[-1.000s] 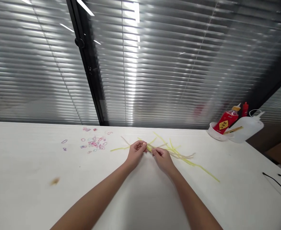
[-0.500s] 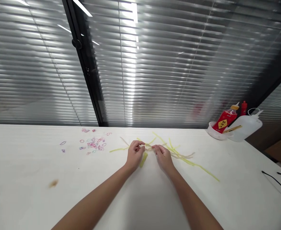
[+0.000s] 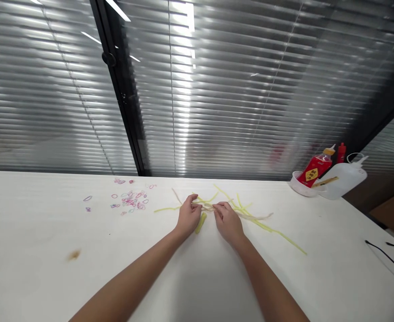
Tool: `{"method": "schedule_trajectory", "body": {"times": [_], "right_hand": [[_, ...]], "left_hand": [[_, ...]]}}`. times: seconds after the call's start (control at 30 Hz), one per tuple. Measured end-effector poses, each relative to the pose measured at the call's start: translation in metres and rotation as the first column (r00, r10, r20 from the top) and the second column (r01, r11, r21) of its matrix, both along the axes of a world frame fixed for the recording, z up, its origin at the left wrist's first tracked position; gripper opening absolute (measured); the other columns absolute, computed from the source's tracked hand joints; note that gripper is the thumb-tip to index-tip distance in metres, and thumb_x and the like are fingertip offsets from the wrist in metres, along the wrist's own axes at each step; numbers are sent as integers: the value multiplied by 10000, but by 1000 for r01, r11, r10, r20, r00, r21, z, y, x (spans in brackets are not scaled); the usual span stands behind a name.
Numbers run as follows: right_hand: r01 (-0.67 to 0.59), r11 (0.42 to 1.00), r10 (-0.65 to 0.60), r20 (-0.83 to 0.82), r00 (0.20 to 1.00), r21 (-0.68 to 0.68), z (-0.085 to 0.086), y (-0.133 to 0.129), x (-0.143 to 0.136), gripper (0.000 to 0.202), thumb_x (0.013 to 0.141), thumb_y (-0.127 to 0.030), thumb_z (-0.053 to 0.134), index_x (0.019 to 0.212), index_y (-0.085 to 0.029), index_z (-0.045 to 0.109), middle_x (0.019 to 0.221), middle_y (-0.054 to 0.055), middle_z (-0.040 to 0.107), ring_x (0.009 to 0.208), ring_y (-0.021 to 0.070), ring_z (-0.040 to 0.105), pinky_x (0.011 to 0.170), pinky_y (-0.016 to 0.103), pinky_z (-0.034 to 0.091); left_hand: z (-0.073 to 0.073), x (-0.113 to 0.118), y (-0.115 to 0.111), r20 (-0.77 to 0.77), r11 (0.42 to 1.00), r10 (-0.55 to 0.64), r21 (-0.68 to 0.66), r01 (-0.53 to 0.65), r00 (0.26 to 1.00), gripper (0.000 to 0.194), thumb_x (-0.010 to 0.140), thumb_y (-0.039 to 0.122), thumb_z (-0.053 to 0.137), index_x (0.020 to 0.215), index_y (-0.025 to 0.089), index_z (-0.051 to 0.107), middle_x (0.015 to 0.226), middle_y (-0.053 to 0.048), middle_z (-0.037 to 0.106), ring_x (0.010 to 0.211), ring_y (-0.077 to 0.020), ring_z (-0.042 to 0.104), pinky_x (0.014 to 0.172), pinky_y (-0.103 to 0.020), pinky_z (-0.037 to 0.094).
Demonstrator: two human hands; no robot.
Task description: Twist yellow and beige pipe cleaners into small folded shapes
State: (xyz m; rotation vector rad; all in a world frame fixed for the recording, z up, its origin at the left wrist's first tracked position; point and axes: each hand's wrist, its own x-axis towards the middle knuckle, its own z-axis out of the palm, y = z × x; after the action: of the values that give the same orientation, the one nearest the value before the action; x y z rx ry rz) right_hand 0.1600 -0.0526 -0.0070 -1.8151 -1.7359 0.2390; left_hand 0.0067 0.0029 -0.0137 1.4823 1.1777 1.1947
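Pale beige strands (image 3: 207, 207) stretch between my two hands near the middle of the white table. My left hand (image 3: 189, 216) pinches their left end between thumb and fingers. The fingertips of my right hand (image 3: 228, 220) are closed on the strands a short way to the right. Long yellow strips (image 3: 264, 226) lie beside and beyond my right hand, mixed with beige ones. Another yellow strip (image 3: 166, 209) extends left of my left hand. A short, thick yellow-green piece (image 3: 201, 223) rests by my left wrist.
Small coloured loops (image 3: 133, 201) lie scattered on the table (image 3: 42, 286) at left. At back right, a white bowl (image 3: 301, 187) holds a red bottle (image 3: 317, 167), beside a white squeeze bottle (image 3: 344, 179). Dark thin glasses arms (image 3: 388, 257) show at the right edge.
The left index finger has lifted a little and the right-hand fingers have shifted slightly. The beige strand end beyond my left hand has moved a little right.
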Motion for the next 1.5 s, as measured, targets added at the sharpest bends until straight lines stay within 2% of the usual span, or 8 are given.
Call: {"method": "schedule_trajectory", "body": {"times": [0.13,0.3,0.63,0.83,1.0,1.1,1.33,1.5], "right_hand": [[-14,1000,14,-7,1000,-3,2,-1,-1,291,885,-295,395,1055,-261,628,1112,19,540,904,151,565,792,262,417],[-17,1000,17,-6,1000,4,2,-1,-2,285,879,-308,408,1044,-249,634,1106,25,541,895,141,564,778,254,416],[20,995,-13,-70,997,93,1,-1,-5,282,854,-325,421,1042,-211,598,1080,56,556,895,172,555,742,282,414],[70,995,-54,-209,976,71,8,-4,-7,283,844,-394,437,1028,-190,505,972,23,611,571,116,511,604,274,400],[-27,985,64,-214,975,172,6,-3,-8,350,865,-357,423,1172,-227,527,1143,36,575,593,95,524,703,269,436],[-3,979,60,-270,961,204,4,-2,-9,361,863,-364,429,1163,-215,565,1136,55,584,599,98,527,680,259,450],[213,966,-78,-625,777,145,6,-1,-9,388,848,-434,466,1125,-191,587,844,45,650,491,93,520,532,230,453],[366,919,-124,-778,615,143,9,3,-5,416,835,-470,469,1105,-172,574,1000,78,633,452,67,514,472,217,445]], "left_hand": [[-2,1,4,-14,999,-27,-26,27,1000,347,737,220,555,1075,167,497,1021,-83,573,822,-147,603,796,-305,461],[-4,3,5,184,997,-40,-54,50,982,307,718,191,558,1014,153,485,939,-71,569,830,-147,610,788,-296,470],[18,-2,-8,405,987,-57,-115,113,913,372,704,308,664,993,144,498,899,-77,604,858,-182,626,828,-326,463],[23,-3,-13,452,981,-110,-94,169,885,356,703,317,677,963,141,510,867,-69,607,845,-190,630,807,-322,473],[22,-3,-13,456,971,-166,-81,227,874,302,720,322,663,908,130,526,848,-67,599,855,-195,628,843,-343,465],[23,-3,-14,438,969,-189,-61,239,879,311,724,327,655,928,136,518,885,-63,583,833,-183,629,837,-339,470],[20,-3,-14,350,998,-65,13,65,934,368,714,286,640,1023,210,456,974,-1,454,629,-56,557,650,-223,469],[17,-1,-10,302,999,47,-23,-42,952,332,710,240,599,1002,205,446,962,2,469,583,-37,508,597,-198,435]]}}
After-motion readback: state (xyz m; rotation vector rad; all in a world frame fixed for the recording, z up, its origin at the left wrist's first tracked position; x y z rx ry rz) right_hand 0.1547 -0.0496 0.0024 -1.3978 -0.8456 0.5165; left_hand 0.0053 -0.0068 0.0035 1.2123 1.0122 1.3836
